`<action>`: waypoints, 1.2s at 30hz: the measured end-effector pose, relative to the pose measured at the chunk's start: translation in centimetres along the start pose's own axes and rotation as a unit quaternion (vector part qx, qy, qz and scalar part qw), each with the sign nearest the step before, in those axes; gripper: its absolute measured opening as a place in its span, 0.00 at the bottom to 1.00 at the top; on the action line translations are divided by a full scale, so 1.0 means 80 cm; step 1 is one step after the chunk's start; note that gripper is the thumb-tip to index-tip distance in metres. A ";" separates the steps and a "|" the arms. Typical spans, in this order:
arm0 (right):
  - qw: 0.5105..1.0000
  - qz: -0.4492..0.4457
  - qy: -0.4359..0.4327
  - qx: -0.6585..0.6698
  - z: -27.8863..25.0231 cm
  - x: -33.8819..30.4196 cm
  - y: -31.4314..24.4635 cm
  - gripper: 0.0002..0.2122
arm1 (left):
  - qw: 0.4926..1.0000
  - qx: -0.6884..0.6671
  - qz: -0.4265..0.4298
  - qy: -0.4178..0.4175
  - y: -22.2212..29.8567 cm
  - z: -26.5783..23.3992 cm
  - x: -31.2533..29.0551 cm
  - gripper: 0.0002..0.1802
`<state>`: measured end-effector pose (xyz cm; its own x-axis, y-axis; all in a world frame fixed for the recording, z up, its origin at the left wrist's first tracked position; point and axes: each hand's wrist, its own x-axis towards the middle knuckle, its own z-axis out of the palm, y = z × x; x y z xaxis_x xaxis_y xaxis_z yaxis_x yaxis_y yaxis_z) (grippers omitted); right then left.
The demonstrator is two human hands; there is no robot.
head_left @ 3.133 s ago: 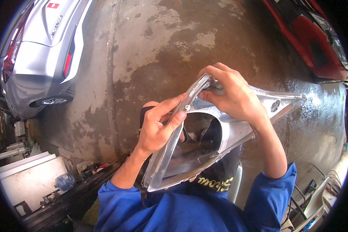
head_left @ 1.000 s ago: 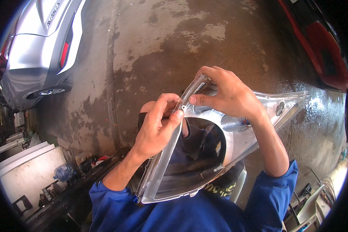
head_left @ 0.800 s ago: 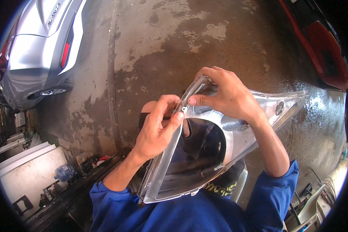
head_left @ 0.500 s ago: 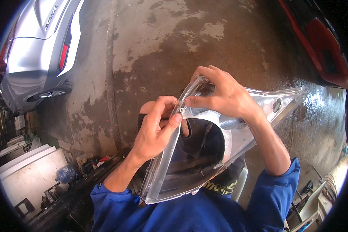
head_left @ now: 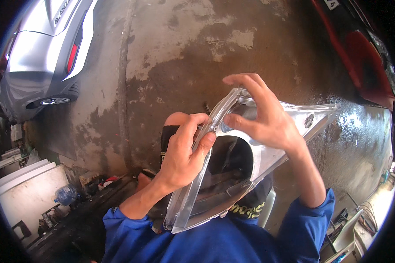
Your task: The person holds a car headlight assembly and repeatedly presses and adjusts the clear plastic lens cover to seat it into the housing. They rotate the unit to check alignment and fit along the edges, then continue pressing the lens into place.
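A roughly triangular car headlight housing [head_left: 265, 153], with a clear rim and a silver inner face, lies tilted across my lap. A large round opening in it shows dark fabric beneath. My left hand [head_left: 184, 151] pinches the left rim near its upper corner between thumb and fingers. Over the top part of the housing is my right hand [head_left: 272, 118], its fingers spread and bent, the index finger raised beyond the rim. The right thumb is close to the inner face beside the rim; whether it touches cannot be made out.
A silver car [head_left: 44, 57] stands at the upper left, a dark red vehicle [head_left: 364, 61] at the upper right. White panels [head_left: 30, 193] and a blue plastic bottle [head_left: 66, 195] are at the lower left. Cables [head_left: 371, 215] lie at the right. The concrete floor [head_left: 171, 48] is partly wet.
My right hand's fingers have come off the upper rim and spread apart. My left hand keeps its pinch. The housing appears slightly lower and turned in view.
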<state>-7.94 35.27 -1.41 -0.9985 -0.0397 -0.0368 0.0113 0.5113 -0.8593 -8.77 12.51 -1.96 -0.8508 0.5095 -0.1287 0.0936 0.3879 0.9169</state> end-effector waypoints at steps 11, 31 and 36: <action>0.999 0.028 0.020 0.007 0.009 -0.024 -0.024 0.28 | 1.000 0.013 0.005 0.010 0.012 0.007 -0.019 0.17; 0.994 0.101 0.019 0.032 0.016 -0.014 -0.038 0.22 | 0.998 0.047 0.023 0.029 0.005 0.010 -0.020 0.15; 0.995 0.099 0.015 0.011 0.021 -0.007 -0.038 0.22 | 0.997 0.057 0.023 0.037 -0.001 0.010 -0.019 0.14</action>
<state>-7.30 32.31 0.37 -0.9776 0.0865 -0.1917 0.2093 0.4876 -0.8476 -7.10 12.33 -2.11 -0.8799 0.4720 -0.0547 0.1886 0.4525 0.8716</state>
